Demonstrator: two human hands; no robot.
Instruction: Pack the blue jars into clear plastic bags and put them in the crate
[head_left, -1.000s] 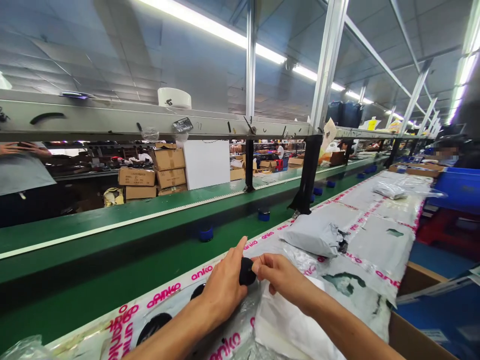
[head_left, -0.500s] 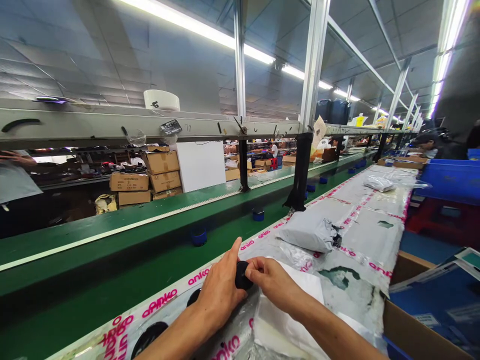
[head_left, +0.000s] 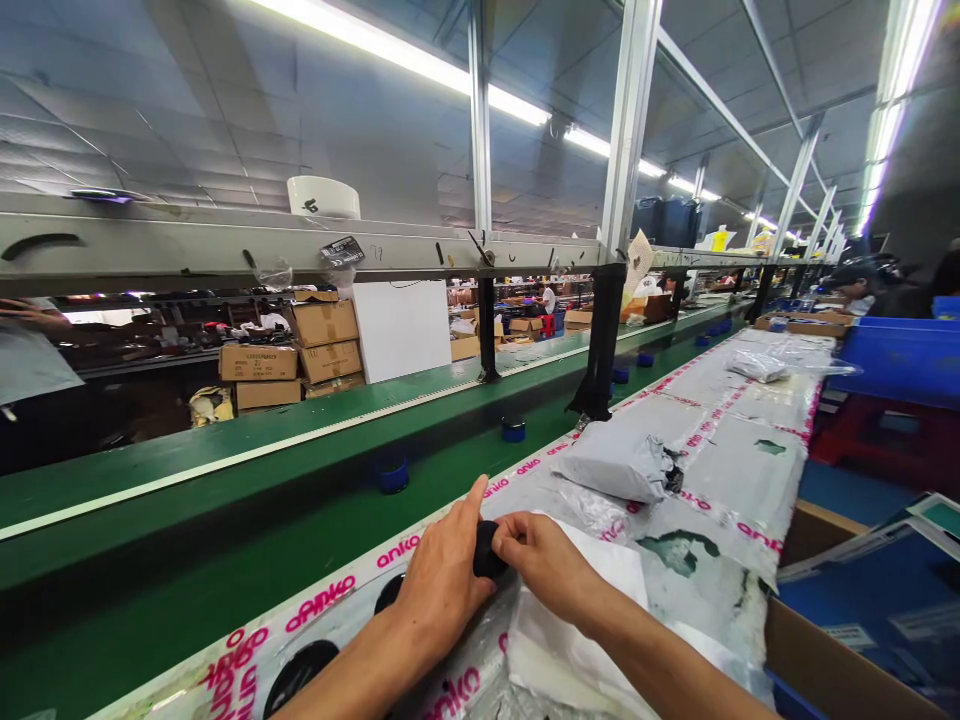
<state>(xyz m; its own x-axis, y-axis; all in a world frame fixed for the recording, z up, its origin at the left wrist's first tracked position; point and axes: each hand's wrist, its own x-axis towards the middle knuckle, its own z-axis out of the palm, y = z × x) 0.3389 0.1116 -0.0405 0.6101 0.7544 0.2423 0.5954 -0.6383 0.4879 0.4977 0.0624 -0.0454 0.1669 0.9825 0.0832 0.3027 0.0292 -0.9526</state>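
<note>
Between my two hands is a round black piece (head_left: pixel 487 550), held just above the bench; its exact kind does not show. My left hand (head_left: pixel 442 570) is wrapped round its left side, with the index finger pointing up and away. My right hand (head_left: pixel 540 555) pinches its right edge with thumb and curled fingers. Partly hidden behind my left wrist lies another black round piece (head_left: pixel 388 594). A larger black ring-like piece (head_left: pixel 300 675) rests nearer to me, beside my left forearm. Under my right forearm lies a white sheet (head_left: pixel 555 650).
A green conveyor belt (head_left: pixel 247 560) runs along the left, carrying several blue cylinders (head_left: pixel 393 475). On the plastic-covered bench (head_left: pixel 742 480) lies a grey plastic packet (head_left: pixel 611 462). A black-wrapped post (head_left: pixel 598 345) stands at the belt's edge. At right are a cardboard box (head_left: pixel 840 650) and blue bin (head_left: pixel 900 360).
The blue cylinders on the belt have shifted slightly toward the left. Both hands stay at nearly the same spot on the black piece, which has turned a little.
</note>
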